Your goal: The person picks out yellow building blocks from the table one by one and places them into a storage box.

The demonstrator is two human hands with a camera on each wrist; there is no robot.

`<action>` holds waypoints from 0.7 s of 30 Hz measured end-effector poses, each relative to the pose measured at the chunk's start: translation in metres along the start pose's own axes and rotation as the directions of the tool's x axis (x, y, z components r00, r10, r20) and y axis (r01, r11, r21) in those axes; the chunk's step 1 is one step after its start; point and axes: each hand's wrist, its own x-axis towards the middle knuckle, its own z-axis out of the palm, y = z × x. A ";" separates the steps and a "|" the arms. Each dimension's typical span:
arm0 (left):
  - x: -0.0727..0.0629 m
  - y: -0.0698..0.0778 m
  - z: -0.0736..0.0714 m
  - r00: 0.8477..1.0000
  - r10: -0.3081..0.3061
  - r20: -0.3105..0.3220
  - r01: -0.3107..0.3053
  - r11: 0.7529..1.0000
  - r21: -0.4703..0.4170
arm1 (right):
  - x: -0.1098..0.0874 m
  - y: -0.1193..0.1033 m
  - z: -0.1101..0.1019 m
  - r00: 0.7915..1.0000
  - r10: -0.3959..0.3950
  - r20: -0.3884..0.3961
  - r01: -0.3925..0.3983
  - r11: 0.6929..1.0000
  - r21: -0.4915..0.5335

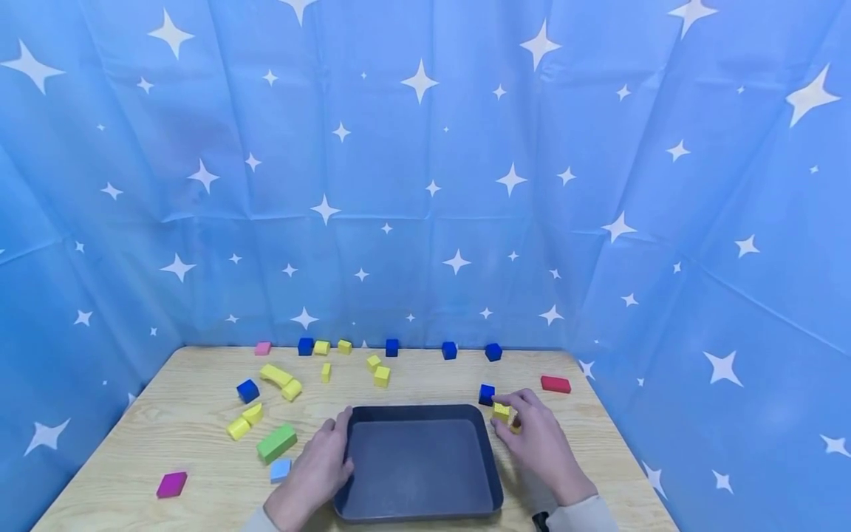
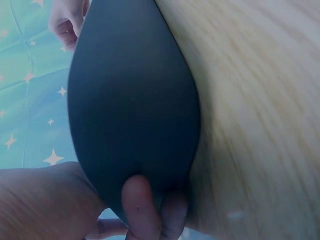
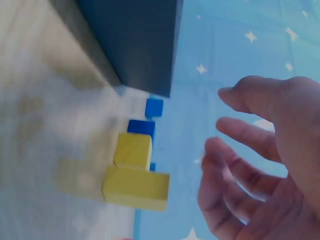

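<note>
A dark grey rectangular tray (image 1: 419, 465) lies on the wooden table (image 1: 206, 399). My left hand (image 1: 318, 462) grips its left wall; in the left wrist view, fingertips (image 2: 140, 202) touch the dark surface. Past the tray's right wall, my right hand (image 1: 537, 442) hovers over yellow blocks (image 1: 501, 411), thumb and fingers spread. The right wrist view shows a gap between that hand (image 3: 250, 165) and a yellow cube (image 3: 134, 149) beside a longer yellow block (image 3: 135, 187). Just beyond them is a blue cube (image 1: 487, 394).
Several yellow and blue blocks line the far edge, with a pink block (image 1: 263, 348) among them. Left of the tray lie a green block (image 1: 276, 443), a light blue block (image 1: 281, 471) and a magenta block (image 1: 171, 485). A red block (image 1: 555, 384) is at right. Starry curtains (image 1: 425, 185) surround the table.
</note>
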 end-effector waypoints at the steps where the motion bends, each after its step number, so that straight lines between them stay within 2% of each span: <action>1: 0.000 -0.001 0.000 1.000 -0.007 0.004 0.007 1.000 -0.002 | 0.001 0.002 -0.001 1.000 -0.007 -0.016 0.006 1.000 -0.018; 4: 0.000 -0.002 -0.001 1.000 -0.017 0.003 0.017 1.000 -0.005 | 0.005 0.009 -0.004 0.999 -0.016 -0.046 0.014 0.998 -0.059; 7: 0.001 -0.002 -0.002 1.000 -0.008 -0.008 0.008 1.000 -0.006 | 0.011 0.018 -0.004 0.999 -0.004 -0.044 0.000 0.996 -0.084; 11: 0.002 -0.002 -0.002 1.000 -0.003 -0.021 0.003 1.000 -0.003 | 0.017 0.030 -0.005 0.999 0.044 0.013 -0.043 0.997 -0.059; 16: 0.002 -0.001 -0.001 1.000 -0.016 -0.023 0.016 1.000 -0.004 | 0.022 0.039 -0.004 0.990 0.095 0.106 -0.098 0.995 0.020; 21: 0.002 0.000 0.001 1.000 -0.020 -0.020 0.020 1.000 -0.011 | 0.023 0.046 -0.002 0.985 0.122 0.126 -0.129 0.990 0.049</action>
